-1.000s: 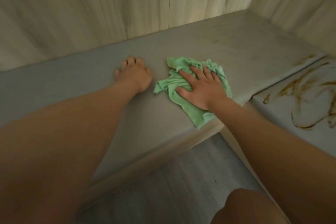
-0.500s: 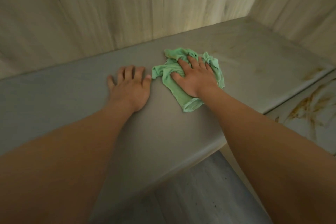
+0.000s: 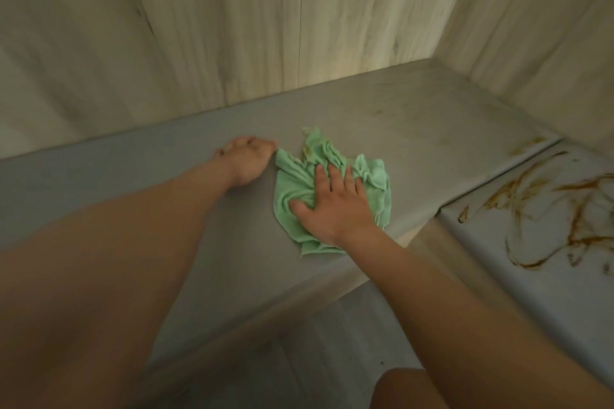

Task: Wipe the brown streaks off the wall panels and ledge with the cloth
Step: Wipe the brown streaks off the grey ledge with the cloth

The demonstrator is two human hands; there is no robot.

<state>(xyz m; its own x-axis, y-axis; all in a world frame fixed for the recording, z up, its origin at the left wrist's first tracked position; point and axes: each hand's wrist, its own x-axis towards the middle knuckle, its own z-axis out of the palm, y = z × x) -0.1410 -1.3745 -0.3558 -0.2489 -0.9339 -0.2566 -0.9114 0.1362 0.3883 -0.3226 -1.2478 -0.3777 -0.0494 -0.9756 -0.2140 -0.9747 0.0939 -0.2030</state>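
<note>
A crumpled green cloth point(image 3: 372, 176) lies on the grey ledge point(image 3: 432, 129), near its front edge. My right hand point(image 3: 335, 206) presses flat on the cloth with fingers spread. My left hand point(image 3: 247, 161) rests on the ledge just left of the cloth, its thumb side touching the cloth's corner; its fingers look bent and hold nothing that I can see. Thick brown streaks point(image 3: 548, 209) cover the lower grey surface at right. A faint brown smear point(image 3: 528, 142) marks the ledge's right end. The cloth carries a small brown stain.
Pale wood-grain wall panels point(image 3: 299, 26) rise behind the ledge and meet another panel point(image 3: 538, 26) in the right corner. Grey floor point(image 3: 315, 342) lies below the ledge's front edge. My knee point(image 3: 405, 388) shows at the bottom.
My right hand slid the cloth back toward the ledge's front edge and to the right. My left hand stays braced on the ledge, its fingers now more bent.
</note>
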